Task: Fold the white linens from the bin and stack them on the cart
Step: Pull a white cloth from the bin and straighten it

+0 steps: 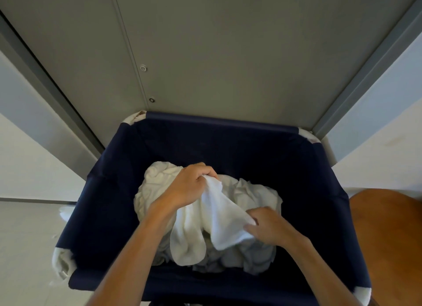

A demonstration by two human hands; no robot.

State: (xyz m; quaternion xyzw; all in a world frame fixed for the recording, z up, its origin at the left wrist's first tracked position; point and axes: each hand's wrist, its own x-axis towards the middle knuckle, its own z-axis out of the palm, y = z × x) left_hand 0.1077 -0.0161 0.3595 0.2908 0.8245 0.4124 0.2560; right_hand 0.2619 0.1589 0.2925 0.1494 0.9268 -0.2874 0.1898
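Head cam, the only view here: you're leaning over the navy bin (109, 191), both hands down in it. Your left hand (187, 187) has its fingers bunched tight around one end of a white towel (219, 216), and your right hand (267, 225) is pinching the edge lower down. The towel hangs between them, sitting right on top of the crumpled pile of linens (255, 191) at the bottom of the bin.

Heads up, I reckon the loose folds could snag a neighbouring piece and drag it out with yours. Also, if you've grabbed a fold rather than true corners, it'll probably open crooked. The cart isn't clearly in shot, just some orange-brown surface (388, 237) on the right.
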